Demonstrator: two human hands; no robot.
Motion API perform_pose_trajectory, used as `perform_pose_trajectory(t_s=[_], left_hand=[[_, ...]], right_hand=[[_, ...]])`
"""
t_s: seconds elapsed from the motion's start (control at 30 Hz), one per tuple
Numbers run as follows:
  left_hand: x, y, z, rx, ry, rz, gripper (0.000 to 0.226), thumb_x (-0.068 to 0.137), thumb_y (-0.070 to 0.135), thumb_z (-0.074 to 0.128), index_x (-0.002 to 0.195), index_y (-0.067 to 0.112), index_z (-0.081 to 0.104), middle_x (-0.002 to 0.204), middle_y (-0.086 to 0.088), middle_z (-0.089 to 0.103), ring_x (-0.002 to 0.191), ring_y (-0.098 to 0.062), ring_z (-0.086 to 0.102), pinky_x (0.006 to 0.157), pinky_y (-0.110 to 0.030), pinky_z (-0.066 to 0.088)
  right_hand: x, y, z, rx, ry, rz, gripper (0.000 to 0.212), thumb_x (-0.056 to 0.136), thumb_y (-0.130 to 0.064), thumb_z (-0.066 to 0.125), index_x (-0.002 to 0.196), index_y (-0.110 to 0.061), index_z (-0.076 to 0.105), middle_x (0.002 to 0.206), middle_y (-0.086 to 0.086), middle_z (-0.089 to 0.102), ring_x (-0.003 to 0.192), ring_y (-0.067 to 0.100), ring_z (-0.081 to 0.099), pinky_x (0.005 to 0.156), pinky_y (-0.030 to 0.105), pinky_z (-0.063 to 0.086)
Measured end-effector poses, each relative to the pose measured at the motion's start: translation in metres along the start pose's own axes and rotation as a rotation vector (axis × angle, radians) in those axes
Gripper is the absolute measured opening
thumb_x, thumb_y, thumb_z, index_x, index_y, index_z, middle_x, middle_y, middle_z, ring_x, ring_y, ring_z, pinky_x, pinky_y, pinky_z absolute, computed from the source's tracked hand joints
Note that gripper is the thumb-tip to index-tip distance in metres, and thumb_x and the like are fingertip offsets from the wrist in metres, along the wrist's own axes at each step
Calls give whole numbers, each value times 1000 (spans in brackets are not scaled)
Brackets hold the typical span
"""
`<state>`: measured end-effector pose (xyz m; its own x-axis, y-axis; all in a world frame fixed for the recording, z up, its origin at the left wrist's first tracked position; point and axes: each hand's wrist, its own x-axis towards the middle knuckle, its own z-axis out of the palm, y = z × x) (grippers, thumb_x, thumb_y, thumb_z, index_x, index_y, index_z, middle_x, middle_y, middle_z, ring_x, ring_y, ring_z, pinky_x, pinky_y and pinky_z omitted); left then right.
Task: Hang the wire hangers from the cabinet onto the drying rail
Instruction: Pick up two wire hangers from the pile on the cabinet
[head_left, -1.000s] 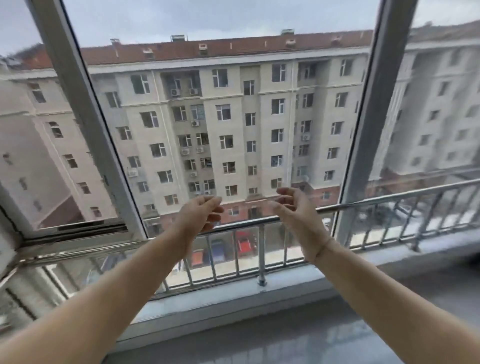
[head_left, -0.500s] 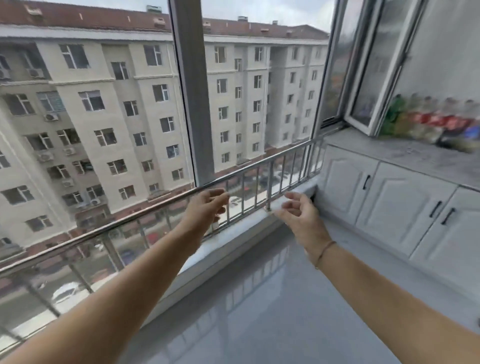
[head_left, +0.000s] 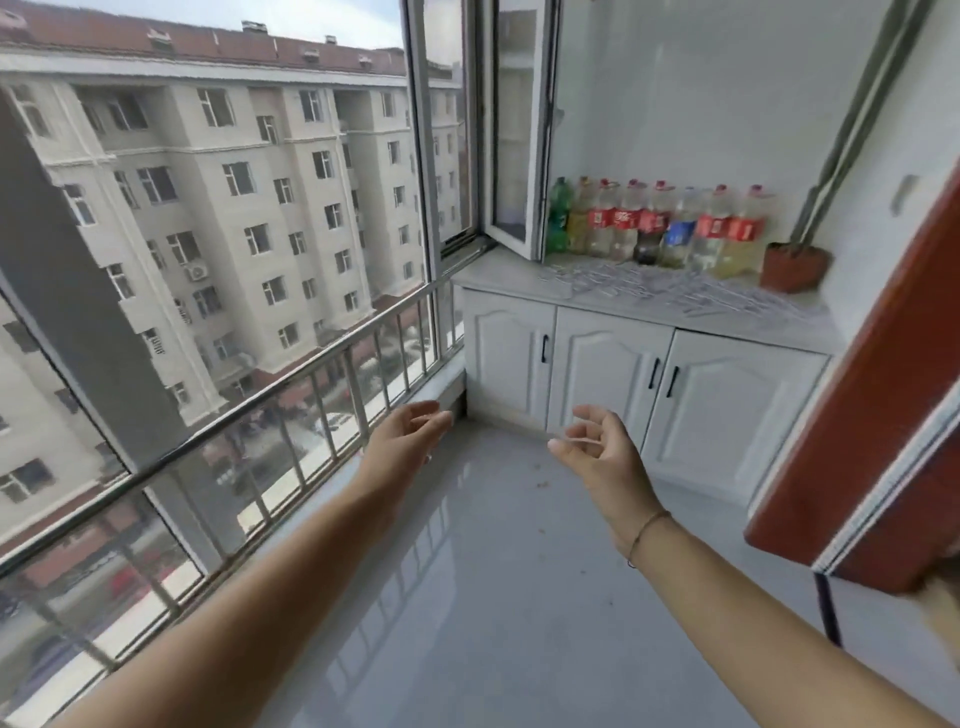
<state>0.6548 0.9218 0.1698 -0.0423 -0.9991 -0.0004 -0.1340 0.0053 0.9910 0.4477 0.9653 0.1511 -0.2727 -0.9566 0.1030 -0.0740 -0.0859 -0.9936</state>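
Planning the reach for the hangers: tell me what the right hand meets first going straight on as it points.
Right hand: probably the white cabinet doors, below the wire hangers on top; nothing stands between, though depth is unclear.

Your bare arms, with one thin band at the right wrist.
Your left forearm (head_left: 249, 603) and right forearm (head_left: 763, 618) are uncovered from the frame's lower edge up to the left hand (head_left: 405, 441) and right hand (head_left: 597, 460). A thin brownish cord bracelet (head_left: 644, 530) loops your right wrist. A tiny pale glint by your left fingers (head_left: 435, 418) is too small to identify.
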Motion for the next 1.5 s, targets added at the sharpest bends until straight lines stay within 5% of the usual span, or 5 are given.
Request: perform_pose_trajectory(t_s=[0.17, 0.33, 0.7, 1.27, 1.5], left_hand=[[98, 2, 50, -11, -65, 13, 25, 89, 26, 61, 114, 18, 61, 101, -4, 67, 91, -18, 58, 78, -28, 44], [197, 8, 99, -41, -160, 3, 33, 90, 21, 59, 122, 11, 58, 90, 1, 63, 78, -9, 55, 67, -21, 40], [367, 17, 217, 6, -311, -30, 33, 90, 25, 60, 121, 15, 57, 107, -4, 65, 100, -19, 60, 80, -24, 45], [631, 12, 389, -35, -221, -123, 24, 90, 24, 59, 114, 18, 59, 100, -2, 66, 93, -13, 60, 73, -24, 45], [735, -13, 419, -6, -160, -181, 20, 90, 22, 59, 109, 17, 61, 94, -2, 64, 86, -15, 58, 69, -24, 43]], right_hand=[[84, 11, -34, -17, 112, 10, 39, 83, -13, 65, 118, -20, 49, 107, 2, 52, 90, 12, 53, 70, 15, 41], [174, 17, -67, -19, 220, 17, 36, 83, -10, 64, 114, -22, 49, 108, 5, 52, 91, 15, 53, 73, 19, 42], [339, 50, -144, -43, 408, 54, 39, 82, -11, 67, 116, -20, 51, 102, 0, 53, 90, 12, 52, 73, 17, 41], [660, 91, -249, -117, 310, 102, 37, 83, -11, 63, 118, -17, 51, 110, 4, 53, 92, 12, 54, 70, 14, 42], [769, 129, -249, -141, 258, 148, 29, 83, -9, 64, 111, -13, 55, 94, -2, 55, 83, 2, 53, 69, 8, 42]])
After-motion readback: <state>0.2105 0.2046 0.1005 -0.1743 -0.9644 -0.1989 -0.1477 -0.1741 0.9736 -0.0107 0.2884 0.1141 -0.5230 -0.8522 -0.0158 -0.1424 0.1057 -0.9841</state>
